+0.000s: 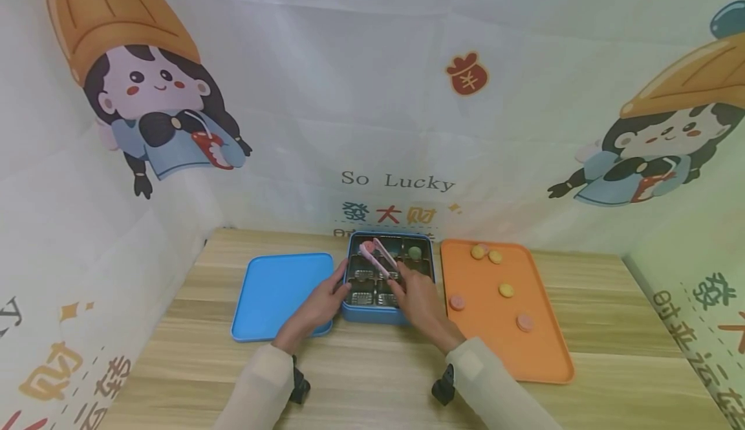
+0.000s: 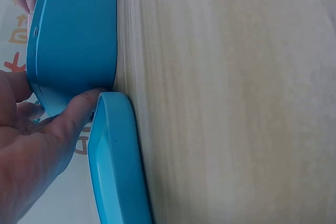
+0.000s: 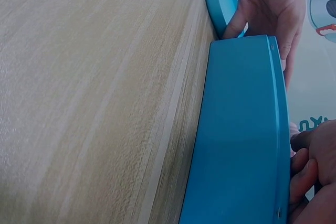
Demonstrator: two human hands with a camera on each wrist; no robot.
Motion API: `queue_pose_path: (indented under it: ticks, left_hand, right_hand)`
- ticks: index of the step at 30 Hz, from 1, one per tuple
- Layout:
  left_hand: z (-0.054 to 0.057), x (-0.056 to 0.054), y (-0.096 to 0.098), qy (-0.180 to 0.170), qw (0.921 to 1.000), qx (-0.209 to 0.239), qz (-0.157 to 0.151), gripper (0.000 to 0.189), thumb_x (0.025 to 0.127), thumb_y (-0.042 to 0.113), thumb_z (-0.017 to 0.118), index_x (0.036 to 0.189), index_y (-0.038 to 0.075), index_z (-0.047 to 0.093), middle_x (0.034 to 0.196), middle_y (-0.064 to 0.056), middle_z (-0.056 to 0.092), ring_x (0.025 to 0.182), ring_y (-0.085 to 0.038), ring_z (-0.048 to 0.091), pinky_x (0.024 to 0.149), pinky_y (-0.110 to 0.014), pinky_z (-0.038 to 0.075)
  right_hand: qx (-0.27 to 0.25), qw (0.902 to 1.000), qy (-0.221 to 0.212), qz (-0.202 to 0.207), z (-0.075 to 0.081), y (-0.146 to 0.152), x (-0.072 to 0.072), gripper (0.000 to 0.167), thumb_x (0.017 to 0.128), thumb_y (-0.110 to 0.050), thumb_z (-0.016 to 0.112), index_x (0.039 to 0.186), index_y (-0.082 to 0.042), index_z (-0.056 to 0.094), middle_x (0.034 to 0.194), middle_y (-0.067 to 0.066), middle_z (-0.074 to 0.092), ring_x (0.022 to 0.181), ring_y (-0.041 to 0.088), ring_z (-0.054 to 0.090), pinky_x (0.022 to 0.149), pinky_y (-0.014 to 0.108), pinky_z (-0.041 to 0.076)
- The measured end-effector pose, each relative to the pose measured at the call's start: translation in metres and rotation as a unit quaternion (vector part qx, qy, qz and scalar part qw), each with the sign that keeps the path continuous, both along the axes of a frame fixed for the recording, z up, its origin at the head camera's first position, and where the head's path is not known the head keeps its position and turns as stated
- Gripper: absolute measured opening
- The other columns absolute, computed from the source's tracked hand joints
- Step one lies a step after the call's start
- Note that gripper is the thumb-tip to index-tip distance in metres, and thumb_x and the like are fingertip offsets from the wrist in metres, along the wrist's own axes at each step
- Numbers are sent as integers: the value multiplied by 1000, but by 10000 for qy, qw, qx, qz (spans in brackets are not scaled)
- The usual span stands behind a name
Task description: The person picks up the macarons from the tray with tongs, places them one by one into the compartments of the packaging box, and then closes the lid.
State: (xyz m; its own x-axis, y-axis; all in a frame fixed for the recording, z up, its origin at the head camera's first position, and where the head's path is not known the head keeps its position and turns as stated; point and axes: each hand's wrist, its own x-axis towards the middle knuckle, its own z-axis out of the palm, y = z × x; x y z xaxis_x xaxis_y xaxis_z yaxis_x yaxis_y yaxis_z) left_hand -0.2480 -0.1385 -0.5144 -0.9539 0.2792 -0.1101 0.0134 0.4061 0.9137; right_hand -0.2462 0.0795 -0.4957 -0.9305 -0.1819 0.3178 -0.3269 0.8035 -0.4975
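The head view is showing us a pair of pink tongs (image 1: 375, 261) that are reaching across the blue box (image 1: 372, 315), their tips pointing toward its far left corner. Those tips are flanking a round pink treat (image 1: 368, 246) at the box's far left compartment; whether they are lifting it or it is resting there, we are not able to tell. Our right hand (image 1: 420, 293) is coming over the box's right half, its thumb and fingers curling round the rear of the tongs and pinching them. Our left hand (image 1: 323, 297) is grasping the box's left wall, with some fingers stretching down outside it in the left wrist view. Within the box, a round green treat (image 1: 414, 253) is sitting in the far right compartment. Just left of the box, a shallow blue tray (image 1: 279, 297) is lying flat. Right of the box, an orange tray (image 1: 495, 355) is carrying scattered yellow treats (image 1: 506, 290) and pink pieces (image 1: 525, 322), one partly hiding behind a yellow one. A wooden table (image 1: 361, 378) is supporting the box and both trays. Behind the box, a white cloth (image 1: 320, 94) is hanging, displaying "So Lucky" lettering (image 1: 398, 181) and cartoon figures (image 1: 174, 113).
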Motion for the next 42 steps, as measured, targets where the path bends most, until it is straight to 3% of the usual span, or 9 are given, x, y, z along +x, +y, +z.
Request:
queue_pose_path:
  ticks: [9,13,16,21,27,29,36,42]
  left_hand:
    - [1,1,1,133,9999,-31,8,61,108,19,41,161,13,11,163,-19,17,150,-38,15,119,-57,20]
    - [1,1,0,279,9995,-122,14,61,108,19,41,160,9,12,161,-23,21,148,-42,18,117,-59,22]
    - [1,1,0,197,9997,-144,49,61,108,19,41,161,11,12,162,-21,21,149,-41,18,118,-58,21]
    - [-1,0,1,20,10000,-44,78,61,108,19,41,161,15,10,163,-17,19,151,-37,15,120,-56,19]
    - [-2,-1,2,-54,10000,37,41,61,108,20,40,161,16,9,164,-15,18,151,-36,13,120,-55,18]
    - [-1,-1,2,-57,10000,45,28,61,109,20,40,161,16,9,164,-15,17,151,-36,13,120,-55,19]
    - [0,0,1,-52,9999,-20,92,61,108,20,40,161,18,10,164,-14,18,151,-35,14,120,-55,20]
    - [0,0,2,-19,10000,-12,56,60,109,20,39,161,18,10,165,-14,17,151,-35,14,120,-55,20]
  right_hand:
    - [-56,9999,130,24,-1,1,-1,39,94,-19,68,128,1,64,65,1,52,54,13,45,46,25,34]
    - [-221,9996,153,64,1,3,-1,40,94,-18,68,128,2,63,64,0,51,51,11,43,44,23,33]
    - [-418,9991,37,107,4,7,-2,41,96,-17,67,131,4,62,64,0,50,51,9,42,44,23,33]
    - [-638,9977,-223,-10,13,25,-4,43,98,-19,64,135,3,58,61,-2,48,46,7,38,41,22,31]
    - [-492,9982,50,-334,23,55,-11,28,97,-18,65,120,-2,65,63,-1,49,47,9,39,40,22,30]
    - [-464,9981,98,-405,25,65,-11,29,97,-17,65,121,-2,64,62,0,50,46,10,40,40,23,31]
    - [-222,9981,343,-468,24,89,-11,35,97,-15,65,129,-2,62,57,1,50,45,12,42,41,27,34]
    - [-177,9982,114,-564,19,103,-8,40,96,-15,66,133,0,60,57,0,46,44,11,40,40,24,31]
